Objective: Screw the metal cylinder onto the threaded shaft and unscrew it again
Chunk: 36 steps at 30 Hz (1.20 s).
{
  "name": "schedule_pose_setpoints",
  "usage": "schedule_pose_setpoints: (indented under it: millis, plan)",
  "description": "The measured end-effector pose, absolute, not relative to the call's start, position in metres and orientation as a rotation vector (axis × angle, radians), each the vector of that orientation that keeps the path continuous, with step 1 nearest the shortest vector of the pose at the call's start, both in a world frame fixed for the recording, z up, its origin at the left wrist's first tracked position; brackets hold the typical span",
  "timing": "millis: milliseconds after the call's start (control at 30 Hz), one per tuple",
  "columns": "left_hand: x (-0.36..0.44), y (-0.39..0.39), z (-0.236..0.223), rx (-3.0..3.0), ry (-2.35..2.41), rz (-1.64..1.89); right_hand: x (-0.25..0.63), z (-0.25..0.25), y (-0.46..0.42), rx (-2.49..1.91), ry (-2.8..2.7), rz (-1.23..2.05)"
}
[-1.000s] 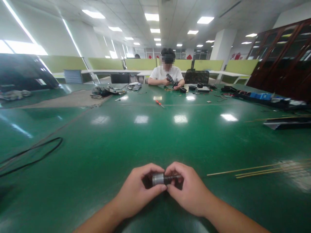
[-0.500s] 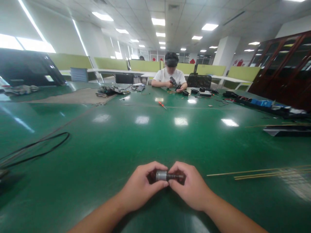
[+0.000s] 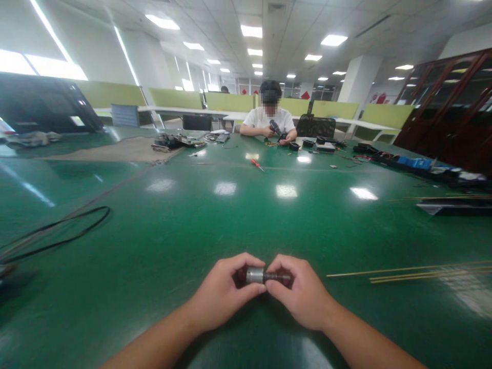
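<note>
Little has moved since the earlier frame: only the right thumb sits slightly higher across the stem. Left to right, the left hand (image 3: 223,289) curls thumb and fingers around the silver barrel of a metal part (image 3: 255,275), and the right hand (image 3: 305,294) pinches its dark stem (image 3: 283,277). They hold it toward the near edge of the bench (image 3: 192,215). Uneven pressure could make the smooth barrel slip and roll away across the glossy top. Its barrel looks dull and scuffed; the narrower stem is ridged.
</note>
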<state>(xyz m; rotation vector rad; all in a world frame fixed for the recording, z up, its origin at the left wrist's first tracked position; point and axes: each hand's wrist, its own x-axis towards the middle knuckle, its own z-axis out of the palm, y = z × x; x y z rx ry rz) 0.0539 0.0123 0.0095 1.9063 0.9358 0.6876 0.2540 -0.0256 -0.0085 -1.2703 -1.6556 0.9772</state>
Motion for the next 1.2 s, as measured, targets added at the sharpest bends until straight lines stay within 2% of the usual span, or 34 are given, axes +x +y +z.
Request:
schedule_pose_setpoints:
  millis: [1200]
  plan:
    - [0.0538,0.0156,0.0087,1.81,0.942,0.696,0.2579,-0.0093,-0.023,-1.208,-1.545,1.099]
